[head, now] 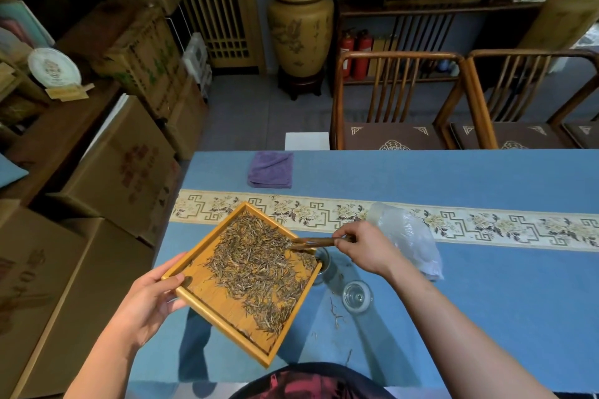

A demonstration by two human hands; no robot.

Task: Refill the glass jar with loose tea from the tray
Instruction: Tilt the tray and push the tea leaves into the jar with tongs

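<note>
The bench (486,317), covered in blue cloth, is stretching wide to the right, its left edge running just beside stacked cardboard boxes (123,172). A patterned runner (486,227) is crossing it from side to side. The wooden tray (207,298) is being held tilted above the bench's near left part, loose tea (259,269) lying spread over its floor toward the right rim. The left hand (152,301) is gripping the tray's left corner, thumb curled over the rim. The right hand (366,248) is pinching brown wooden tongs (319,241), its fingers clenched around them, the tips reaching into the tea at the tray's far right edge. The glass jar (322,264) is standing on the bench just under that edge, mostly hidden by the tray. A crumpled plastic bag (408,236) is lying behind the right hand, a purple cloth (270,168) near the far edge, and a glass lid (356,296) near the jar.
</note>
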